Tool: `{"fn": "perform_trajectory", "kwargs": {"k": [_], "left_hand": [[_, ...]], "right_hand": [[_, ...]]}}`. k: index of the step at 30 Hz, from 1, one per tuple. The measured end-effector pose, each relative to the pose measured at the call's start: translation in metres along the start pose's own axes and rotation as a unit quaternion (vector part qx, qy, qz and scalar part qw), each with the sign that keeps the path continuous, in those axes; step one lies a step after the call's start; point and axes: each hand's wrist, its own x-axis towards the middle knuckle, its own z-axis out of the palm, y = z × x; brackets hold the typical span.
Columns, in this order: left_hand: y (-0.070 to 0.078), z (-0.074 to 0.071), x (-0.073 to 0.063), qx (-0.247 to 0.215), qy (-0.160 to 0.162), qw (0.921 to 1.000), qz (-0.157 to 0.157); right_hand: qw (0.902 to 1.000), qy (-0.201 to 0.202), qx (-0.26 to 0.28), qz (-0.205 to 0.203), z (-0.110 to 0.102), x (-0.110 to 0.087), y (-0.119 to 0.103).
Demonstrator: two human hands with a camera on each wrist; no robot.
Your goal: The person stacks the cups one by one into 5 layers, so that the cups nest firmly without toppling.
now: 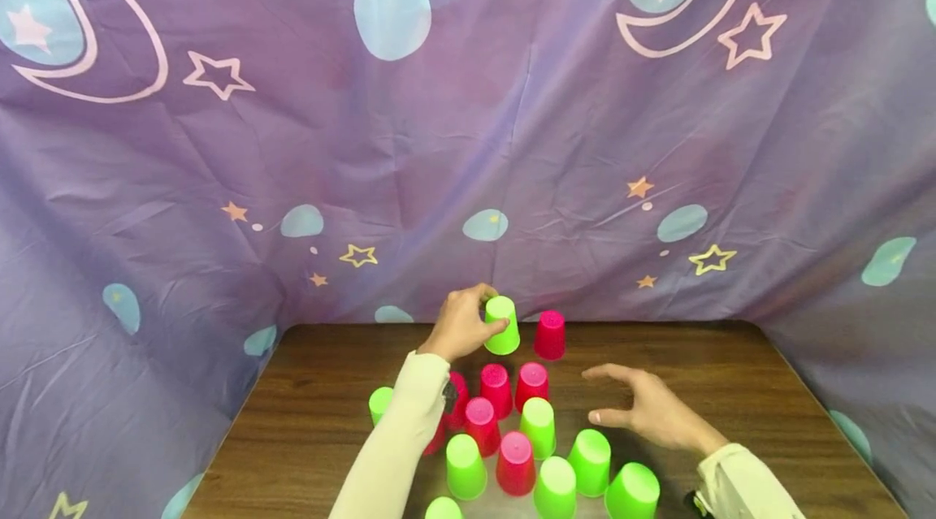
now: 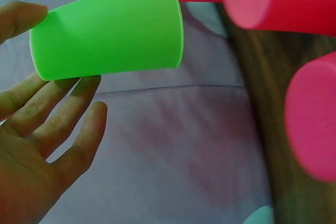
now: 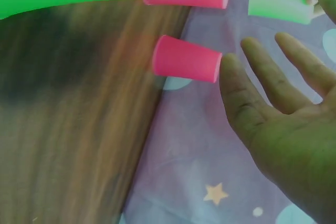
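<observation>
A green cup (image 1: 501, 326) is pinched near its base by the left hand (image 1: 462, 327), presumably so its downturned rim is left clear, beside a red cup (image 1: 550, 335) near the far edge of the table (image 1: 314, 397), while the right hand (image 1: 654, 409) is held apart, empty, fingers spread.

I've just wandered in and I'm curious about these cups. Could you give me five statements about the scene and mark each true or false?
1. The left hand holds a green cup. True.
2. The right hand is holding a cup too. False: it holds nothing, and its fingers are apart.
3. Every cup in view is green. False: several are pink, such as the far pink cup just right of the held one.
4. The curtain behind the table has stars on it. True.
5. The far pink cup stands mouth up. False: its closed end is up.
</observation>
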Motion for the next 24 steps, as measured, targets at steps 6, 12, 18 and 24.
{"fn": "perform_trajectory", "kwargs": {"k": [6,12,18,24], "left_hand": [[-0.005,0.017,0.008,-0.004,-0.018,0.9998,-0.012],[-0.01,0.031,0.022,0.003,-0.041,0.9987,-0.031],[-0.025,0.047,0.03,0.019,-0.06,0.9954,-0.072],[-0.024,0.052,0.035,0.006,-0.079,0.9917,-0.102]], "right_hand": [[0.9985,0.054,0.011,-0.002,0.007,-0.037,0.005],[0.995,0.098,0.004,-0.016,0.017,-0.059,0.006],[0.9956,0.089,0.012,-0.027,0.024,-0.079,0.012],[0.9967,0.077,0.012,-0.023,0.027,-0.092,0.018]]}}
